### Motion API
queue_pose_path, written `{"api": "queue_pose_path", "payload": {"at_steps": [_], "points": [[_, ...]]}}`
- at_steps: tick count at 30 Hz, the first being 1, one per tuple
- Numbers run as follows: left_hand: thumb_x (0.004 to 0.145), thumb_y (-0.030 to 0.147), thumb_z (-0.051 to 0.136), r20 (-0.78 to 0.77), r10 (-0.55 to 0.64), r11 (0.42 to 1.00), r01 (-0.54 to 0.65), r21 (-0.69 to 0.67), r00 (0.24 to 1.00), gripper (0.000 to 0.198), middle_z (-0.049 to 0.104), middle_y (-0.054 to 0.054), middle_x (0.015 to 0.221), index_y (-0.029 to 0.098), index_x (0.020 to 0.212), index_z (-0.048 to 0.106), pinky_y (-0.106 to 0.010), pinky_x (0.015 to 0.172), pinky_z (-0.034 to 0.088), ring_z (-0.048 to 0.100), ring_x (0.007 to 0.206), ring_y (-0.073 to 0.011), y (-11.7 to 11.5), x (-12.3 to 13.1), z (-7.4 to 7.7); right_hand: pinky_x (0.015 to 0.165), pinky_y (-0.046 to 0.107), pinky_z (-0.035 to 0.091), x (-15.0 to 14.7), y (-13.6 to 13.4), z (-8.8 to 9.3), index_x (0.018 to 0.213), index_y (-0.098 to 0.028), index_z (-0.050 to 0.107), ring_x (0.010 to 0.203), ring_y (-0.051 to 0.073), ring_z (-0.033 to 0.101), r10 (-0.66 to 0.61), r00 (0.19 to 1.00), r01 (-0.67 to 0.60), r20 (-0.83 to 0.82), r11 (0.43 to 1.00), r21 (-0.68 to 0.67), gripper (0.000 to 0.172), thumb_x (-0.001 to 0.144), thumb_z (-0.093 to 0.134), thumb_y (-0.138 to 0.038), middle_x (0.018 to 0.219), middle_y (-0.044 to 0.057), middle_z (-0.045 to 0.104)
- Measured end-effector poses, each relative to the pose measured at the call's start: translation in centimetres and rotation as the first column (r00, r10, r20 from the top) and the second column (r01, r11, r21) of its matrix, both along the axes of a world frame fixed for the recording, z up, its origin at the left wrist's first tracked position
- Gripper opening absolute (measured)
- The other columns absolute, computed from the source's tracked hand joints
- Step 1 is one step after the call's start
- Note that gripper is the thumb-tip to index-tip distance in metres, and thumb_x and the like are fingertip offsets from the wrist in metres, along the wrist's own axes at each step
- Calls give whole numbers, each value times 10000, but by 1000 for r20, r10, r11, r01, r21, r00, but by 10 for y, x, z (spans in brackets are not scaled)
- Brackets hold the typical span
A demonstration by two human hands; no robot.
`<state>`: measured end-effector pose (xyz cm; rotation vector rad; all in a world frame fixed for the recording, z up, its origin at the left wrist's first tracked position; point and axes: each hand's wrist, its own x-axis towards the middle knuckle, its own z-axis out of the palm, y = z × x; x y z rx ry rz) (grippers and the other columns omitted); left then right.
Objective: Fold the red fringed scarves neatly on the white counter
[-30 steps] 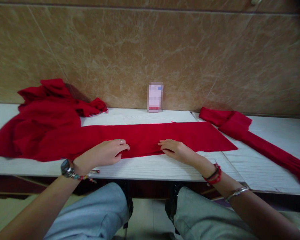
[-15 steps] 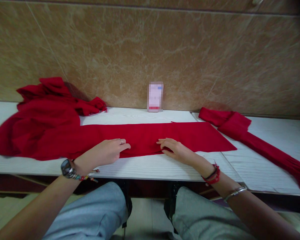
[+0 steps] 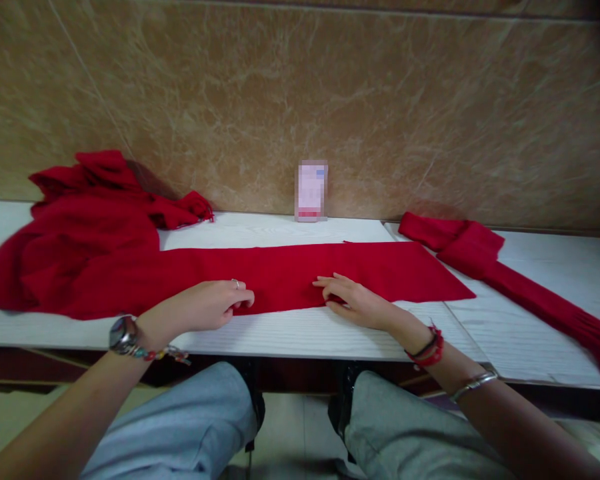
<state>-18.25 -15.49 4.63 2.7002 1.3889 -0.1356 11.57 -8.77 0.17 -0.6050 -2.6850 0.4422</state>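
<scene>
A long strip of red scarf (image 3: 285,273) lies flat along the white tabletop, with a slanted, pointed end at the right. Toward the left it runs into loose, wavy red cloth. My left hand (image 3: 220,303) rests on the strip near its front edge, fingers loosely bent and fingertips on the cloth, gripping nothing that I can see. Farther right, my right hand (image 3: 353,299) touches the same strip with its fingers apart. A gap of flat cloth separates the two hands.
Bunched red cloth (image 3: 95,193) is heaped at the back left against the brown marbled wall (image 3: 300,87). A blurred-out upright phone-like object (image 3: 311,192) leans on the wall. Another folded red scarf (image 3: 480,250) with a fringed end lies on the right of the white tabletop (image 3: 290,340).
My left hand has slid slightly to the left over the scarf. My right hand stays in nearly the same place, and the cloth looks almost unchanged.
</scene>
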Motion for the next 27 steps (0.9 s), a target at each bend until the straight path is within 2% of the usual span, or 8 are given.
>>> {"api": "queue_pose_path", "payload": {"at_steps": [4, 8, 11, 13, 16, 19, 23, 27], "points": [[719, 62, 427, 44, 8, 999, -6, -35, 999, 273, 605, -21, 872, 199, 877, 601, -257, 758, 427, 566, 827, -158, -3, 0, 6, 1026, 483, 270, 0, -1, 1, 865, -197, 519, 1200, 195, 428, 1, 1000, -1, -3, 1000, 19, 117, 846, 415, -146, 1211, 122, 549], [831, 227, 429, 122, -19, 1000, 18, 11, 992, 203, 593, -35, 925, 189, 907, 614, -261, 822, 417, 553, 875, -156, 0, 6, 8, 1035, 489, 242, 0, -2, 5, 984, -193, 554, 1218, 202, 405, 7, 1000, -7, 8, 999, 43, 169, 854, 447, -190, 1257, 124, 516], [899, 296, 348, 214, 15, 982, -55, 183, 977, 306, 543, -80, 1134, 174, 1056, 582, -318, 948, 354, 489, 1061, -185, 9, 21, -4, 1045, 515, 180, 0, -3, 5, 1213, -230, 482, 1290, 216, 285, 12, 997, -17, 72, 998, 69, 339, 879, 437, -263, 1363, 99, 407], [915, 326, 321, 219, 85, 956, -142, 256, 972, 374, 412, -110, 1322, 180, 1214, 491, -392, 1004, 289, 352, 1224, -231, 15, 33, -16, 1043, 541, 144, -1, -3, 4, 1297, -274, 408, 1314, 229, 218, 17, 988, -31, 152, 995, 92, 404, 895, 413, -314, 1400, 69, 355], [903, 429, 325, 126, 215, 958, -235, 167, 968, 475, 226, -87, 1450, 269, 1350, 320, -537, 1000, 215, 160, 1316, -316, 22, 41, -34, 1035, 560, 135, -3, -6, 4, 1331, -299, 356, 1317, 238, 203, 19, 970, -50, 241, 991, 127, 423, 912, 365, -353, 1415, 51, 327], [882, 502, 319, 54, 281, 956, -285, 66, 958, 525, 169, -58, 1471, 337, 1374, 238, -611, 970, 163, 97, 1318, -370, 25, 35, -44, 1029, 570, 137, -2, -6, 8, 1351, -281, 322, 1323, 244, 180, -11, 968, -31, 249, 986, 163, 431, 926, 313, -349, 1429, 60, 293], [878, 525, 301, 38, 293, 955, -294, 36, 955, 546, 132, -66, 1478, 341, 1383, 201, -603, 978, 135, 66, 1323, -370, 26, 23, -44, 1002, 624, 117, 16, 7, 12, 1374, -278, 270, 1332, 279, 115, -257, 958, 218, 131, 942, 255, 464, 919, 310, -358, 1449, 74, 237], [886, 513, 308, 41, 283, 957, -285, 54, 958, 547, 111, -91, 1479, 311, 1385, 213, -594, 988, 132, 50, 1330, -350, 29, 35, -30, 918, 714, 159, 46, 26, 5, 1383, -268, 249, 1315, 368, 100, -532, 836, 490, 131, 833, 257, 531, 886, 378, -403, 1456, 109, 205]]}}
